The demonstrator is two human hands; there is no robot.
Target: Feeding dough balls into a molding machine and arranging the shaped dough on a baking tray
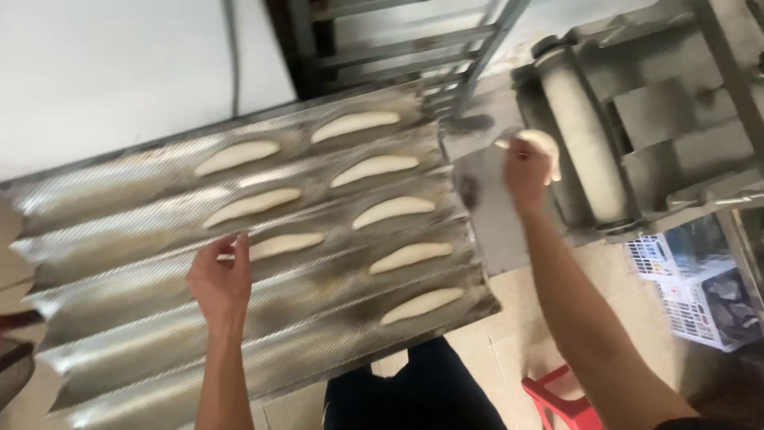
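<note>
Cut off left of the corrugated tray (pixel 143 334); red stool (pixel 557 398) clipped below it; dough piece (pixel 543 143) half hidden behind right hand (pixel 527 169).

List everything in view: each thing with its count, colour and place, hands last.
dough pieces on tray: eight, pale cream, in two columns along the tray's grooves
baking tray: one, silver, ridged and perforated, centre and left
dough piece in hand: one, pale cream, at the roller machine
roller machine: one, grey metal with a pale roller, upper right
metal rack: one, grey, top centre
baskets: stacked, white plastic, lower right
stool: one, red, bottom edge, partly hidden
wall: white, upper left
left hand: touching the third dough piece of the left column
right hand: gripping the dough piece at the roller
</note>
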